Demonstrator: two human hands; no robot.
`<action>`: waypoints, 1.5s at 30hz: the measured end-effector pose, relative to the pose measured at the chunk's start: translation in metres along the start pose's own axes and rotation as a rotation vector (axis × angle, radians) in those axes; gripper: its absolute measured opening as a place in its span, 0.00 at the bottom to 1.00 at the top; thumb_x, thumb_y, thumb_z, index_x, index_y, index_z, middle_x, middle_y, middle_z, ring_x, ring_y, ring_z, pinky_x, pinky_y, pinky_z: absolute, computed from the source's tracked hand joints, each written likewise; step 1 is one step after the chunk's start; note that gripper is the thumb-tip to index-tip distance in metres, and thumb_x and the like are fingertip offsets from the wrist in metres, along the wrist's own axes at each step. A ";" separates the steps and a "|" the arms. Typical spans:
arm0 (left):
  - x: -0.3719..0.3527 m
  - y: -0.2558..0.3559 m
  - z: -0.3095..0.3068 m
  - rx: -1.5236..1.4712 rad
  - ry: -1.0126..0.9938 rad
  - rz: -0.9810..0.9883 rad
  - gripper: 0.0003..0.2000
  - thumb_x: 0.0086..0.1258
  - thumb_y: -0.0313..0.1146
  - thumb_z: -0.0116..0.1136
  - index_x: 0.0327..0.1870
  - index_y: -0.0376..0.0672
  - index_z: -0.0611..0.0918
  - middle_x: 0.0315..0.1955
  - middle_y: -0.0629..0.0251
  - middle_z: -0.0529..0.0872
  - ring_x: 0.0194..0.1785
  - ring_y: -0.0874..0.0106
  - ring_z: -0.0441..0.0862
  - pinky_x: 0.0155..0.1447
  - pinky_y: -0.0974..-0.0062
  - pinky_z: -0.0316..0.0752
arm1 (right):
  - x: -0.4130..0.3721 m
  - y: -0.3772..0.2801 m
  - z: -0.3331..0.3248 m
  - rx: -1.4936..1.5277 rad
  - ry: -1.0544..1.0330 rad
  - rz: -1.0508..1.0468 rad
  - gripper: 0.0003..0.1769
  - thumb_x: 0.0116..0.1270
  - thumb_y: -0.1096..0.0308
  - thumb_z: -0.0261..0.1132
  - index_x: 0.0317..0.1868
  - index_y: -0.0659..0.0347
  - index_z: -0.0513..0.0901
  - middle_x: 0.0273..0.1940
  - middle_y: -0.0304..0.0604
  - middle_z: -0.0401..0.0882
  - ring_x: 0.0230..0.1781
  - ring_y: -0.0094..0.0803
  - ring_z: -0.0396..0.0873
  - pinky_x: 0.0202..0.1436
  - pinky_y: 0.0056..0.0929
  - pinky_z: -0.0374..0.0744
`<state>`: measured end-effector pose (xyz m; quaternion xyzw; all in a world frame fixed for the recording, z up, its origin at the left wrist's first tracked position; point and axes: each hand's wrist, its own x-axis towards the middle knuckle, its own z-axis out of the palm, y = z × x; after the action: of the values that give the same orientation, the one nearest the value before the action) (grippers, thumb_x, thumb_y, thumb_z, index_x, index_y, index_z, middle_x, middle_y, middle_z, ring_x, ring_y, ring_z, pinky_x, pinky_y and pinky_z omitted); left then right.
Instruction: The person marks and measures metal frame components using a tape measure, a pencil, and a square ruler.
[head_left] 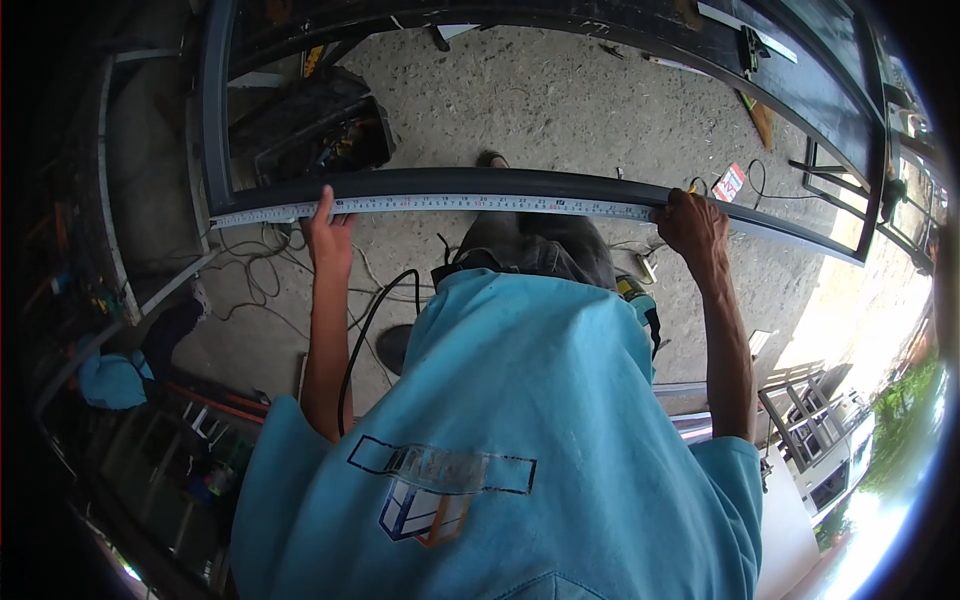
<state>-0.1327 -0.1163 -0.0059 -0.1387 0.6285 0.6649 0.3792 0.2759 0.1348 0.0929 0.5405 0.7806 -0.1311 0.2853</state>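
Observation:
A white tape measure (450, 204) is stretched along the near bar of a dark metal frame (470, 183), starting at the frame's left corner. My left hand (330, 232) is under the tape with its index finger extended up over the tape and the bar, its other fingers apart beneath. My right hand (692, 228) is closed around the tape's right part at the bar; a bit of yellow shows above its knuckles. The tape lies against the bar's near edge between the two hands.
An open black toolbox (330, 145) stands on the concrete floor (520, 100) inside the frame. Cables (265, 270) lie at the left. Another person in a blue top (115, 380) is at the far left. A metal rack (815, 410) stands at the right.

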 end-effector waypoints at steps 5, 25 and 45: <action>-0.077 -0.080 0.095 0.053 -0.249 -0.088 0.26 0.63 0.27 0.63 0.58 0.42 0.61 0.44 0.56 0.77 0.42 0.65 0.82 0.41 0.67 0.81 | -0.002 0.003 0.004 0.024 0.033 -0.008 0.18 0.56 0.53 0.67 0.38 0.60 0.83 0.38 0.51 0.80 0.38 0.46 0.82 0.38 0.42 0.78; -0.090 -0.093 0.109 0.142 -0.076 0.181 0.32 0.62 0.30 0.65 0.60 0.41 0.54 0.41 0.52 0.79 0.34 0.65 0.83 0.35 0.72 0.82 | 0.009 0.013 0.006 0.039 -0.010 -0.070 0.20 0.53 0.50 0.68 0.37 0.57 0.84 0.33 0.49 0.84 0.37 0.44 0.83 0.40 0.42 0.78; 0.155 0.124 -0.175 0.170 0.217 0.440 0.13 0.68 0.30 0.59 0.49 0.38 0.73 0.36 0.55 0.81 0.37 0.63 0.82 0.42 0.66 0.80 | 0.009 0.017 0.010 0.063 0.025 -0.119 0.16 0.52 0.56 0.65 0.34 0.60 0.85 0.32 0.52 0.84 0.34 0.46 0.84 0.39 0.41 0.79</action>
<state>-0.3724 -0.2202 -0.0481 -0.0368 0.7342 0.6573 0.1662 0.2918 0.1431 0.0816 0.5034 0.8103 -0.1655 0.2502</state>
